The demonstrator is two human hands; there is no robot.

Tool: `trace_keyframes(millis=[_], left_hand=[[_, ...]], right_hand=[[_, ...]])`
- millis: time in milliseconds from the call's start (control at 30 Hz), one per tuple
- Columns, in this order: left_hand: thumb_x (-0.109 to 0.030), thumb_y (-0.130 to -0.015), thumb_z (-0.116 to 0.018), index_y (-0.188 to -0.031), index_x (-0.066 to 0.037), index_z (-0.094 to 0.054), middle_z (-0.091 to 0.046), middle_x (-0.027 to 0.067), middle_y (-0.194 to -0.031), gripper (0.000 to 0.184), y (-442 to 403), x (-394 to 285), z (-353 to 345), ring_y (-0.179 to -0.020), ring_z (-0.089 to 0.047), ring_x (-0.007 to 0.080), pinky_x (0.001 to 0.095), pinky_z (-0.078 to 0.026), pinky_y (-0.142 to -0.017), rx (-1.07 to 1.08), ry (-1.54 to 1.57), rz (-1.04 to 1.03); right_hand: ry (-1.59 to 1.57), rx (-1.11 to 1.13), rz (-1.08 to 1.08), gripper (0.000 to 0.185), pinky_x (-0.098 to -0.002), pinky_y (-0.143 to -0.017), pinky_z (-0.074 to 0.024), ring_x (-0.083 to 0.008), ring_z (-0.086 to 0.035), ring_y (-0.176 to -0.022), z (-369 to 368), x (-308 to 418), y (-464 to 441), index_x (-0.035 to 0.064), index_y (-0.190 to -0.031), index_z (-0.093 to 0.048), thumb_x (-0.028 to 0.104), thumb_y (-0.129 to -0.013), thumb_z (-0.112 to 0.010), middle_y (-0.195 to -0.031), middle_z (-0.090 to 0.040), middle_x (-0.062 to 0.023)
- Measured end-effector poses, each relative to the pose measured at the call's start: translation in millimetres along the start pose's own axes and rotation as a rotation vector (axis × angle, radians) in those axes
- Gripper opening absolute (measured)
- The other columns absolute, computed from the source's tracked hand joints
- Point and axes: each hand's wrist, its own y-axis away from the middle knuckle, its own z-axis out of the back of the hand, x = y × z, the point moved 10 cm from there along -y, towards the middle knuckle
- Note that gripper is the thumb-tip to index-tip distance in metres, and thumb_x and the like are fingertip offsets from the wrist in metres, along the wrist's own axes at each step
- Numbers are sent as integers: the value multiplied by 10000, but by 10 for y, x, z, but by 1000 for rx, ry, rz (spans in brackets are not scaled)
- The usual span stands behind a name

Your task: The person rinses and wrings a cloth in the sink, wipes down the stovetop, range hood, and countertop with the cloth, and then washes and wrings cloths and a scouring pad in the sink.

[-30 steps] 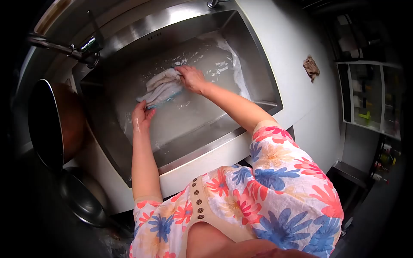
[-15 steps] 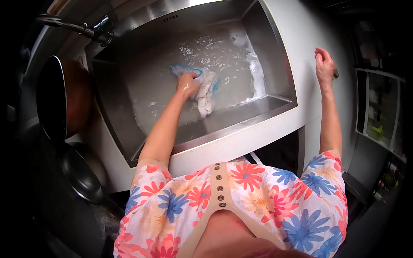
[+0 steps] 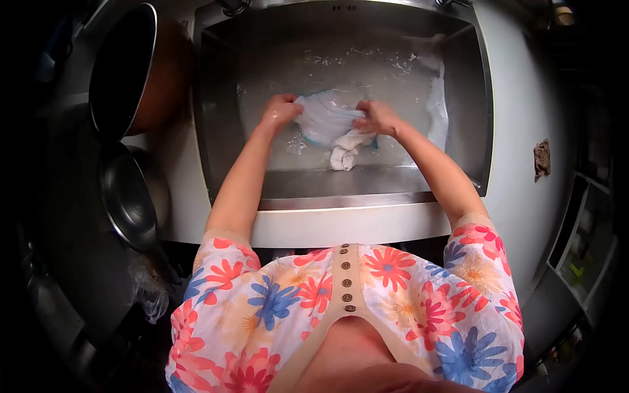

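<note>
A wet white cloth with blue edging [image 3: 324, 119] is stretched between my two hands in the steel sink [image 3: 341, 181]. My left hand [image 3: 280, 110] is closed on the cloth's left edge. My right hand [image 3: 379, 118] grips the right side, fingers bent around the fabric. Below the right hand hangs or lies a bunched, off-white towel-like piece [image 3: 343, 157]; I cannot tell whether it is part of the same cloth. Shallow water with patches of foam surrounds the fabric.
A large reddish-brown pot [image 3: 156, 85] stands on its side left of the sink, with a dark frying pan [image 3: 128, 193] below it. On the right counter [image 3: 517, 111] lies a small crumpled brown item [image 3: 542, 160]. Faucet parts [image 3: 232, 5] show at the sink's back edge.
My right hand has come from the right counter into the sink and taken hold of the cloth. The cloth is now spread wider, and the brown item lies alone on the counter.
</note>
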Motion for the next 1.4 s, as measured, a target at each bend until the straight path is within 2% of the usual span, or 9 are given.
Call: trace_keyframes(millis=[100, 367, 567, 667, 767, 900, 1067, 1267, 1400], left_hand=[[-81, -695, -591, -895, -23, -604, -590, 10, -790, 208, 477, -814, 26, -733, -524, 98, 237, -404, -657, 60, 468, -152], [-10, -719, -574, -906, -9, -578, -590, 32, -853, 187, 1078, -1390, 700, -752, -556, 108, 237, -455, -683, -14, 1075, -498], [-131, -756, -590, -1138, -55, -489, -523, 90, -1089, 403, 637, 43, 732, -941, -533, 224, 393, -476, -719, -237, 822, 100], [-253, -797, -591, -1299, -115, -357, -363, 102, -1312, 571, 496, 342, 423, -1102, -435, 360, 535, -438, -768, -114, 796, 284], [-366, -825, -551, -1339, -149, -310, -304, 86, -1371, 608, 389, 375, 377, -1132, -400, 418, 599, -406, -785, -137, 743, 306], [-419, -832, -522, -1327, -163, -322, -278, 113, -1375, 592, 363, 213, 183, -1105, -405, 421, 622, -379, -809, -65, 984, 373], [-276, -875, -421, -896, 19, -583, -609, 113, -900, 337, 338, 30, 60, -801, -602, 244, 362, -488, -751, 174, 1219, 152], [-243, -830, -521, -984, 10, -539, -583, 132, -882, 297, 360, 4, 252, -687, -585, 220, 353, -498, -531, -135, 1073, 189], [-153, -768, -575, -1076, 10, -520, -582, 122, -855, 353, 235, 232, 557, -533, -552, 181, 301, -473, -428, -242, 881, 165]], right_hand=[[-644, -83, -89, 206, -228, -612, -419, -84, -492, -700, 368, 153, 88, 21, -888, -567, 96, -724, -669, -758, -546, -14], [-804, -176, 33, 268, -214, -708, -419, -81, -519, -782, 835, 679, -227, 35, -1023, -554, 28, -757, -584, -894, -578, -13], [-675, -387, -89, 376, -278, -760, -452, -168, -569, -852, 71, -364, -727, 44, -1128, -540, 90, -756, -581, -981, -601, -84], [297, -579, -9, 342, -433, -738, -456, -354, -560, -863, 89, 109, -659, 109, -1043, -589, 239, -730, -544, -916, -592, -181], [389, -582, -131, 267, -450, -810, -393, -310, -520, -937, 325, 631, -525, 151, -1001, -603, 271, -785, -503, -972, -588, -109], [160, -570, 173, 175, -432, -710, -417, -302, -531, -860, 340, 1535, -442, 81, -795, -586, 239, -757, -520, -857, -590, -104], [-138, -628, 407, 182, -434, -604, -444, -358, -546, -694, 32, 2235, -169, 46, -725, -498, 221, -752, -536, -737, -576, -140], [125, -597, -12, 292, -486, -623, -461, -421, -573, -697, 156, 710, -817, 30, -851, -520, 308, -862, -428, -687, -577, -249], [-204, -749, -248, 380, -420, -644, -478, -353, -602, -723, 602, -236, -824, -10, -1018, -513, 307, -815, -562, -815, -619, -191]])
